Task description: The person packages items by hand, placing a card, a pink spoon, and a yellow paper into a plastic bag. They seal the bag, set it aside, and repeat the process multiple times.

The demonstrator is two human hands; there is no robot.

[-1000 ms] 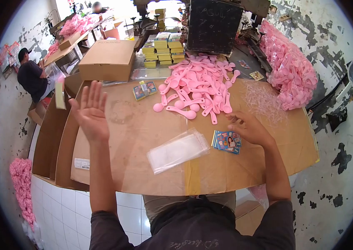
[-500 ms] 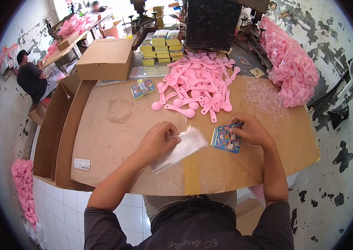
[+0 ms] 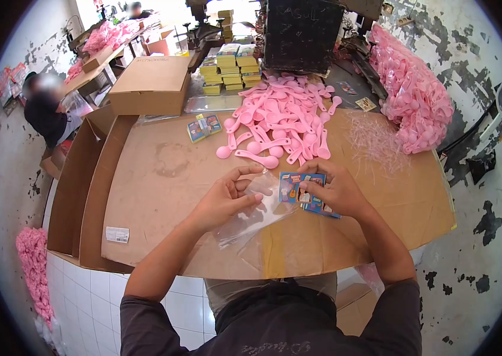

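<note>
My left hand (image 3: 224, 202) holds a clear plastic bag (image 3: 248, 221) near its upper end, thumb and fingers curved around the opening. In my right hand (image 3: 340, 191) is a blue printed card (image 3: 288, 188), pinched between thumb and fingers, its left edge overlapping the bag's mouth. Under that hand, more blue cards (image 3: 327, 210) lie on the cardboard-covered table (image 3: 162, 225). Just beyond both hands spreads a heap of pink plastic spoons (image 3: 280, 118). A banded bundle of cards (image 3: 203, 127) rests left of the spoons.
A closed carton (image 3: 150, 80) stands at the back left, beside stacked card bundles (image 3: 227, 65). Clear plastic strips (image 3: 375, 142) lie to the right, near a big bag of pink spoons (image 3: 411, 95). An open box (image 3: 79, 196) borders the left edge. Another person (image 3: 49, 113) sits far left.
My right hand has moved left, bringing a card from the small pile to the bag's mouth. My left hand's fingers have spread, and the bag's end has opened wider.
</note>
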